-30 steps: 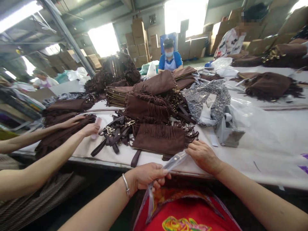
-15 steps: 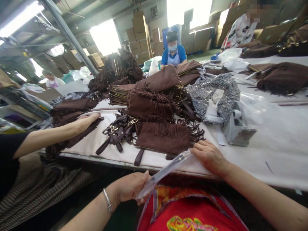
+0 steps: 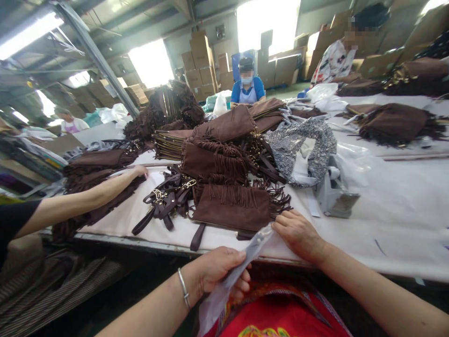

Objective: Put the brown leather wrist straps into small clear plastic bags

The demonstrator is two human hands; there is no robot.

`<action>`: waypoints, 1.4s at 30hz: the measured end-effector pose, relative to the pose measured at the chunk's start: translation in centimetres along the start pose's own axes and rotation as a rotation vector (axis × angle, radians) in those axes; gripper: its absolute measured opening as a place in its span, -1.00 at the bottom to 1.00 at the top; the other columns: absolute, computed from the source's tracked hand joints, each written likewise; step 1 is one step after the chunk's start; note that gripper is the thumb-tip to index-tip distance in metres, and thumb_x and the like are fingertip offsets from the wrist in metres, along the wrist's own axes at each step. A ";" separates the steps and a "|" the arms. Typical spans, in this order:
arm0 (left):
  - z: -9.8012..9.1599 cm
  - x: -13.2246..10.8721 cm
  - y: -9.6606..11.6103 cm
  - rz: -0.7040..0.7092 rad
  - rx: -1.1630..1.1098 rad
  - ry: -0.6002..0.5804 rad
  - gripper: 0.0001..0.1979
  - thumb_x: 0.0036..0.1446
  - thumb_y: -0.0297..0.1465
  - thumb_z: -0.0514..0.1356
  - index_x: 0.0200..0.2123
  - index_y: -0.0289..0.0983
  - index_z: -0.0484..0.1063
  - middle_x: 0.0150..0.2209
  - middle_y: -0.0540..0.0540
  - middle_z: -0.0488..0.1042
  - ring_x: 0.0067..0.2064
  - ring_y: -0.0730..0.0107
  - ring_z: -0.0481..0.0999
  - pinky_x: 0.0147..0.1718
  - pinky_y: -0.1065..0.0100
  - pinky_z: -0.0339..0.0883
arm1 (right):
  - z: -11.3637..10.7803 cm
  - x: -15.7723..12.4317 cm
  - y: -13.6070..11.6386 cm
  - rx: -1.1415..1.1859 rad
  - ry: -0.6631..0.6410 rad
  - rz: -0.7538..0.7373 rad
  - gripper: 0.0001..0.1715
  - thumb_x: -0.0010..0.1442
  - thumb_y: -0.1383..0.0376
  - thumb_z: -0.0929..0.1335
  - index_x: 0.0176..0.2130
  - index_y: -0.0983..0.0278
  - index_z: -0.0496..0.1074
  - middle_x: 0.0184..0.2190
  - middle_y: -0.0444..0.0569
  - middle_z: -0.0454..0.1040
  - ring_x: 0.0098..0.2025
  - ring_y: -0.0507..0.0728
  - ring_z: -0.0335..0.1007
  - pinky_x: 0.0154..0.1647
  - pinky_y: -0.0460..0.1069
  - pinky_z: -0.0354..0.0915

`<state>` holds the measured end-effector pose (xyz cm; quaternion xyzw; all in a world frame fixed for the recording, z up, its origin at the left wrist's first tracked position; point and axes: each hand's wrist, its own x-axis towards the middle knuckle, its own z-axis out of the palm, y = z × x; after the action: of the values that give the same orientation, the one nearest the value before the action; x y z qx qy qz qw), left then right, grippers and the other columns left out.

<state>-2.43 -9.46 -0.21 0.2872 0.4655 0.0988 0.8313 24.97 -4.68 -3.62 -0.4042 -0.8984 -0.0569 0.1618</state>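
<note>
A clear plastic strip (image 3: pixel 253 248) stretches between my two hands at the table's front edge. My left hand (image 3: pixel 224 272), with a silver bangle on the wrist, grips its middle, and the lower end hangs down over the red apron. My right hand (image 3: pixel 299 233) is closed on the upper end. Just beyond lies a brown fringed pouch (image 3: pixel 233 206), with a dark strap loop (image 3: pixel 198 237) sticking out in front. Left of it is a heap of dark straps (image 3: pixel 168 196) with gold clasps.
Stacked brown pouches (image 3: pixel 213 157) stand behind. A grey knitted item (image 3: pixel 303 145) and a clear container (image 3: pixel 338 199) are to the right. A co-worker's arm (image 3: pixel 84 199) reaches in from the left over more pouches. Other people are farther back.
My left hand has slid up along the plastic strip, nearer my right hand, leaving a longer end hanging. The co-worker's hand still reaches over the left side. The view has shifted slightly.
</note>
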 end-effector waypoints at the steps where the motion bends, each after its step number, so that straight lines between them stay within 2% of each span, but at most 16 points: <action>1: 0.4 0.7 0.3 0.006 0.007 0.018 -0.54 -0.04 -0.06 0.32 -0.30 -0.37 0.45 -0.48 -0.09 0.48 -0.52 0.36 0.50 -0.50 0.28 0.43 | 0.0 0.1 0.0 -0.005 -0.001 0.000 -0.79 0.24 0.43 0.31 -0.42 0.26 0.45 -0.44 -0.02 0.44 -0.34 0.14 0.19 -0.24 0.05 0.01; 5: 2.0 3.2 1.9 0.011 0.076 0.033 -0.64 -0.02 -0.17 0.34 -0.39 -0.38 0.42 -0.53 -0.04 0.41 -0.57 0.46 0.44 -0.57 0.36 0.44 | 0.0 0.1 0.0 -0.016 -0.008 0.015 -0.81 0.22 0.42 0.33 -0.43 0.26 0.43 -0.43 -0.04 0.44 -0.33 0.14 0.19 -0.24 0.06 0.01; 10: 3.5 5.0 3.6 0.039 0.102 0.054 -0.71 0.02 -0.25 0.33 -0.42 -0.37 0.40 -0.55 0.02 0.33 -0.60 0.57 0.34 -0.60 0.45 0.39 | 0.7 -0.1 0.2 0.005 0.001 0.041 -0.81 0.23 0.41 0.32 -0.44 0.25 0.42 -0.43 -0.05 0.44 -0.33 0.14 0.21 -0.24 0.06 0.02; 12: 3.7 5.3 3.8 0.048 0.088 0.044 -0.72 0.03 -0.24 0.31 -0.40 -0.36 0.39 -0.51 0.03 0.32 -0.62 0.64 0.25 -0.67 0.54 0.27 | 0.9 -0.3 0.3 0.022 -0.013 0.054 -0.81 0.23 0.39 0.32 -0.43 0.26 0.42 -0.42 -0.04 0.44 -0.32 0.14 0.22 -0.24 0.06 0.05; 14: 3.8 5.4 3.7 0.039 0.081 0.046 -0.68 0.06 -0.18 0.27 -0.40 -0.35 0.37 -0.52 0.05 0.29 -0.67 0.72 0.09 -0.75 0.60 0.02 | 0.7 -0.5 0.4 0.064 -0.032 0.077 -0.81 0.25 0.38 0.31 -0.41 0.26 0.44 -0.40 -0.03 0.46 -0.30 0.14 0.25 -0.21 0.06 0.09; 16: 3.8 5.2 3.4 0.005 0.082 0.069 -0.58 0.08 -0.04 0.20 -0.40 -0.34 0.36 -0.56 0.09 0.23 -0.70 0.74 -0.07 -0.76 0.59 -0.18 | 0.1 -0.8 0.5 0.162 -0.048 0.101 -0.86 0.25 0.37 0.31 -0.32 0.25 0.47 -0.35 -0.02 0.48 -0.25 0.15 0.30 -0.15 0.06 0.14; 17: 3.9 5.1 3.1 -0.010 0.095 0.095 -0.51 0.07 0.04 0.15 -0.38 -0.33 0.37 -0.57 0.10 0.20 -0.70 0.72 -0.10 -0.75 0.57 -0.21 | -0.3 -0.9 0.6 0.237 -0.047 0.110 -0.87 0.24 0.36 0.31 -0.26 0.25 0.48 -0.29 -0.01 0.50 -0.20 0.15 0.32 -0.11 0.05 0.16; 20: 4.6 4.7 2.2 -0.015 0.214 0.206 -0.38 0.05 0.19 0.02 -0.29 -0.29 0.40 -0.57 0.09 0.21 -0.69 0.62 -0.02 -0.70 0.50 -0.13 | -1.5 -0.9 0.7 0.476 0.002 0.129 -0.75 0.25 0.34 0.30 -0.07 0.23 0.46 -0.11 0.02 0.49 -0.05 0.14 0.34 0.00 0.04 0.21; 23: 5.6 4.5 1.2 0.165 0.471 0.323 -0.47 0.14 0.10 -0.01 -0.36 -0.25 0.42 -0.57 0.03 0.26 -0.62 0.49 0.14 -0.60 0.40 0.00 | -2.3 -0.1 0.3 0.547 -0.006 0.121 -0.70 0.31 0.33 0.25 -0.03 0.20 0.47 -0.07 0.02 0.48 -0.04 0.12 0.35 0.01 0.03 0.22; 25: 6.2 4.5 0.6 0.370 0.672 0.385 -0.55 0.21 -0.02 -0.01 -0.45 -0.24 0.41 -0.53 -0.04 0.36 -0.51 0.38 0.27 -0.48 0.34 0.09 | -2.5 0.6 -0.1 0.490 -0.078 0.076 -0.72 0.30 0.33 0.26 -0.08 0.13 0.51 -0.12 -0.03 0.49 -0.09 0.11 0.34 -0.04 0.03 0.19; 27: 6.4 4.6 -0.1 0.520 0.802 0.406 -0.58 0.26 -0.11 -0.03 -0.42 -0.24 0.44 -0.42 -0.13 0.48 -0.38 0.28 0.37 -0.37 0.30 0.13 | -2.4 1.3 -0.5 0.431 -0.153 0.010 -0.78 0.24 0.34 0.32 -0.19 0.10 0.54 -0.17 -0.08 0.49 -0.15 0.11 0.32 -0.11 0.03 0.15; 31: 6.4 4.6 -1.3 0.581 0.833 0.421 -0.59 0.30 -0.15 -0.08 -0.27 -0.24 0.47 -0.29 -0.20 0.54 -0.31 0.22 0.42 -0.31 0.28 0.14 | -1.8 1.9 -0.8 0.392 -0.208 -0.044 -0.85 0.17 0.38 0.35 -0.39 0.17 0.51 -0.28 -0.12 0.48 -0.20 0.09 0.27 -0.17 0.01 0.08; 33: 6.4 4.7 -1.7 0.580 0.804 0.459 -0.61 0.30 -0.15 -0.06 -0.30 -0.25 0.45 -0.32 -0.18 0.51 -0.32 0.25 0.39 -0.29 0.29 0.15 | -1.4 1.9 -0.8 0.334 -0.206 -0.027 -0.83 0.18 0.41 0.33 -0.41 0.21 0.47 -0.31 -0.11 0.47 -0.21 0.10 0.25 -0.17 0.01 0.06; 36: 6.6 4.8 -1.8 0.531 0.674 0.460 -0.64 0.28 -0.14 -0.03 -0.37 -0.25 0.37 -0.46 -0.06 0.40 -0.41 0.34 0.30 -0.36 0.33 0.14 | -0.9 1.9 -0.6 0.226 -0.206 -0.035 -0.86 0.20 0.40 0.32 -0.38 0.24 0.44 -0.32 -0.07 0.46 -0.22 0.13 0.23 -0.17 0.04 0.05; 40: 6.9 4.8 -1.2 0.288 0.359 0.391 -0.65 0.27 -0.11 -0.08 -0.35 -0.23 0.27 -0.61 0.12 0.17 -0.62 0.52 0.06 -0.59 0.42 -0.03 | -1.2 1.4 -0.4 0.238 -0.173 -0.015 -0.86 0.25 0.39 0.29 -0.32 0.25 0.43 -0.27 -0.03 0.46 -0.18 0.14 0.25 -0.13 0.05 0.08; 42: 6.9 4.7 -0.8 0.187 0.223 0.354 -0.65 0.25 -0.09 -0.09 -0.30 -0.22 0.28 -0.61 0.15 0.14 -0.67 0.57 -0.02 -0.66 0.46 -0.12 | -1.9 0.7 -0.3 0.305 -0.119 0.034 -0.83 0.29 0.37 0.25 -0.26 0.25 0.44 -0.21 -0.01 0.47 -0.14 0.14 0.26 -0.10 0.05 0.10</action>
<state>5.79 -10.73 -1.21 0.3975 0.5834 0.1721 0.6870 24.78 -4.88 -1.55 -0.3928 -0.8976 0.1072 0.1688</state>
